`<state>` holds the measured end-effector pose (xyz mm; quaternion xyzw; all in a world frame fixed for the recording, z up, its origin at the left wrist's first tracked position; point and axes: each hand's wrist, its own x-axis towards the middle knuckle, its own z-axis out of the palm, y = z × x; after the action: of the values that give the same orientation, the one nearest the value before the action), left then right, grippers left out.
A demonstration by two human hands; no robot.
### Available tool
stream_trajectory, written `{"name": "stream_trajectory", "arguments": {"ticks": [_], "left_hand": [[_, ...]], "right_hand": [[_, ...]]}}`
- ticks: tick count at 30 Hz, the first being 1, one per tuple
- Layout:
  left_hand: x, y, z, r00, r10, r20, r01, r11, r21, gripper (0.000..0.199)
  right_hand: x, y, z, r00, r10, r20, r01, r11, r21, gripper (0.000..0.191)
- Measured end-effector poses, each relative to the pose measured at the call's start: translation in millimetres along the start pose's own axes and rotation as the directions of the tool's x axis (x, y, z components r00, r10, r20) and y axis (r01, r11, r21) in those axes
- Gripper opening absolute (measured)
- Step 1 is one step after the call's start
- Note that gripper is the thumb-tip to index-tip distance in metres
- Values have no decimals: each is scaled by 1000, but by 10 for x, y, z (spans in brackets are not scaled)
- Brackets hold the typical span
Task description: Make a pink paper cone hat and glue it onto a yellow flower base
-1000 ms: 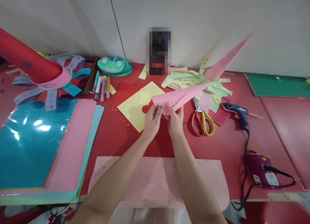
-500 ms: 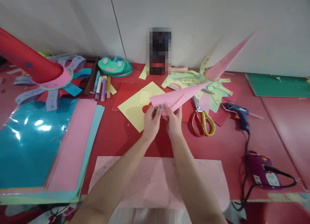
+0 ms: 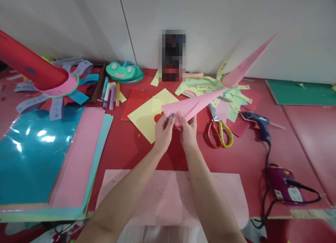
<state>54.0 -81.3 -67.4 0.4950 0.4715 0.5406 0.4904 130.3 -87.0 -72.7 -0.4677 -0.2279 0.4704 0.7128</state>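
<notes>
A pink paper cone (image 3: 190,104) is held above the red table between both my hands, its narrow tip toward the right. My left hand (image 3: 163,132) pinches the wide end, thumb on the near side. My right hand (image 3: 188,132) grips the lower edge a little farther along, with its thumb lying on the paper. Some fingers of each hand are hidden behind the cone. Beneath and behind it lie a yellow paper sheet (image 3: 143,118) and red paper. Scissors (image 3: 214,125) with one red and one yellow handle rest to the right of my right hand.
A blue glue gun (image 3: 259,125) and a purple power box (image 3: 285,185) with a black cord are on the right. Paper sheets (image 3: 96,166) lie left, below a red paper tube (image 3: 34,66). Markers (image 3: 112,96), green frog cutouts (image 3: 123,73) and a standing pink cone (image 3: 248,62) are farther back.
The wide end of the cone and my left hand have shifted very slightly to the left. My right hand keeps its hold in nearly the same place.
</notes>
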Motion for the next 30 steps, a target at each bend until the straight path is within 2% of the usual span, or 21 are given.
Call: {"name": "stream_trajectory", "arguments": {"ticks": [7, 14, 19, 26, 30], "left_hand": [[14, -21, -7, 999, 34, -7, -32, 990, 134, 45], [9, -25, -5, 998, 55, -38, -49, 986, 159, 43], [-5, -20, -12, 998, 60, -12, -59, 995, 85, 39], [-13, -53, -18, 998, 41, -44, -47, 989, -139, 38], [-18, -23, -11, 1000, 8, -27, -11, 994, -108, 39]], "right_hand": [[-2, 0, 9, 999, -24, 24, 24, 1000, 8, 49], [1, 13, 1, 999, -29, 21, 30, 999, -44, 49], [0, 4, 1, 1000, 19, 1, -19, 1000, -21, 45], [-5, 2, 9, 999, 26, 25, -26, 1000, 2, 43], [-9, -8, 18, 999, 35, 10, -35, 999, -20, 41]]}}
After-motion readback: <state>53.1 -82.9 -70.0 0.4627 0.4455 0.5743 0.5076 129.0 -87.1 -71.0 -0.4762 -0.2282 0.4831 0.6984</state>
